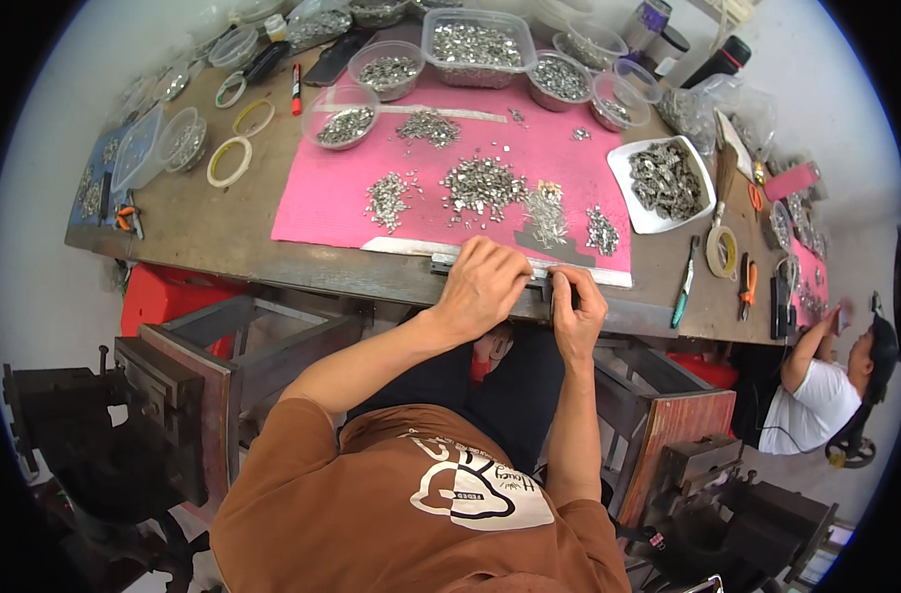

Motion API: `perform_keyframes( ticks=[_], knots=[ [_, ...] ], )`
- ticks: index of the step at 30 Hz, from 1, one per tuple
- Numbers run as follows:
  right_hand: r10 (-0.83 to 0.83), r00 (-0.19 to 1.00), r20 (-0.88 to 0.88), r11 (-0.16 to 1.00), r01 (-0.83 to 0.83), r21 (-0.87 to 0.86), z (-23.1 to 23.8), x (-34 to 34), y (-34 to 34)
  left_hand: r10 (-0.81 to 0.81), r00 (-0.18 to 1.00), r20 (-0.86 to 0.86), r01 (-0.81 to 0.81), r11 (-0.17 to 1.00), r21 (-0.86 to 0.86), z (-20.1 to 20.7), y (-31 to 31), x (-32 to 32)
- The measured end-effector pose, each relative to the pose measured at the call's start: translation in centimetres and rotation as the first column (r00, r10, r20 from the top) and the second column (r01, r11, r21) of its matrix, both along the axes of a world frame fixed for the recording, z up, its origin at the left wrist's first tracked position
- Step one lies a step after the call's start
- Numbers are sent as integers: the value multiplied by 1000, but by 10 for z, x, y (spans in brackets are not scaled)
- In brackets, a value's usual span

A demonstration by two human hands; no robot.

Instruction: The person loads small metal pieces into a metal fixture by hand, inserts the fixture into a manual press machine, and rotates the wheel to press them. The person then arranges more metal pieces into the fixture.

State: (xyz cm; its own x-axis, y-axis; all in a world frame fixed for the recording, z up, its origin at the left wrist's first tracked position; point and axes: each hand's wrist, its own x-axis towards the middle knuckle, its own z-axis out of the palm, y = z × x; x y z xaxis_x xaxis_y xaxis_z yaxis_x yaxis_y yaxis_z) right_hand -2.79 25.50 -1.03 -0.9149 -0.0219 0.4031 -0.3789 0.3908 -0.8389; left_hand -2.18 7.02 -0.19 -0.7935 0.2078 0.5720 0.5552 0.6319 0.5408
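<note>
At the near edge of the table, a dark metal bar-shaped fixture (540, 284) lies partly under my hands. My left hand (482, 285) is closed above it with the fingertips bent down onto its top; whatever they pinch is hidden. My right hand (578, 314) is closed at the right end of the fixture, with thumb and fingers gripping it. Just beyond my hands, a pink mat (332, 198) carries small heaps of silvery metal pieces (484, 188), a pile of thin pin-like parts (546, 213) and a smaller heap (601, 231) to the right.
Clear tubs of metal parts (478, 44) line the back. A white square dish (661, 184) of metal pieces sits right, near a tape roll (722, 251), a teal-handled knife (685, 285) and orange-handled pliers (747, 290). A co-worker (816, 390) sits far right. Bench vises (154, 405) flank me.
</note>
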Motion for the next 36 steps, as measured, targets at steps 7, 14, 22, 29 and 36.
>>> perform_keyframes(
  ticks=[7, 14, 22, 29, 36],
  knots=[
    [171, 960, -220, 940, -92, 327, 33, -32, -27, -8, 1000, 14, 7, 999, 54, 4, -30, 4],
    [392, 912, -122, 782, -261, 565, 20, -74, -75, 171, 985, 23, -165, 971, -171, -5, -103, -27],
    [341, 934, -109, 764, -207, 610, 15, -84, -92, 167, 986, -24, -168, 956, -242, -5, -101, -36],
    [355, 935, 5, 860, -329, 390, 33, -44, -62, 113, 994, -10, -112, 971, -209, -4, -105, -25],
    [361, 933, -12, 897, -344, 276, 29, -16, -53, 87, 995, -55, -96, 977, -189, -14, -103, -25]
  ],
)
